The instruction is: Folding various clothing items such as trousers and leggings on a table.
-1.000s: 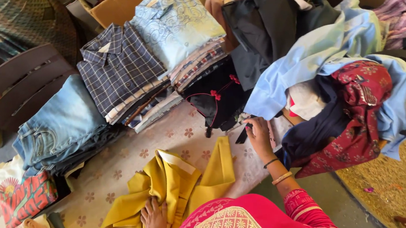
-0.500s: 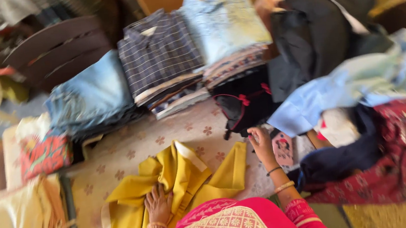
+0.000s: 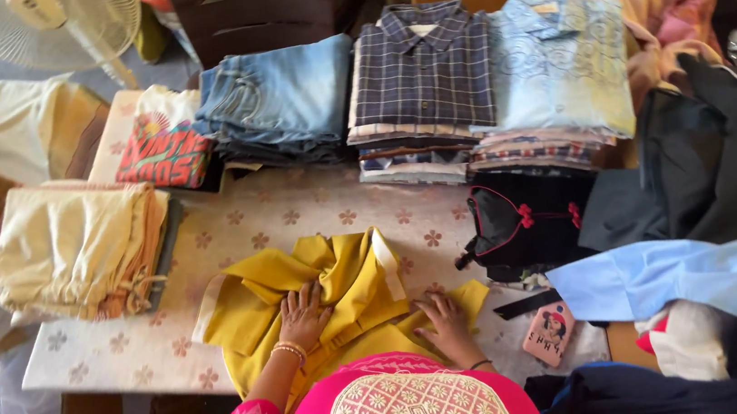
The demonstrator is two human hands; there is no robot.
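A yellow garment [image 3: 342, 301] lies crumpled on the tabletop [image 3: 128, 351], at its near edge, right in front of the person. Both hands rest on it. The left hand [image 3: 304, 314] lies flat and open, palm down, fingers spread, on the middle of the cloth, with bangles at the wrist. The right hand [image 3: 442, 313] is also open and flat, pressing the garment's right corner where it tapers toward the tabletop; its fingers point away from the body. Neither hand grips the cloth; the garment lies under both, bunched into folds between and beyond them.

Just right of the right hand, a small pink case [image 3: 550, 334] sits on the tabletop. Beyond the garment stand folded stacks: jeans [image 3: 284, 102], a plaid shirt [image 3: 423, 73] on its pile, and a light blue shirt [image 3: 563, 63]. A black piece with red trim [image 3: 520, 218] lies to the right of the yellow garment, and cream cloths [image 3: 76, 247] are stacked to the left. A fan [image 3: 48, 26] stands at the far left.
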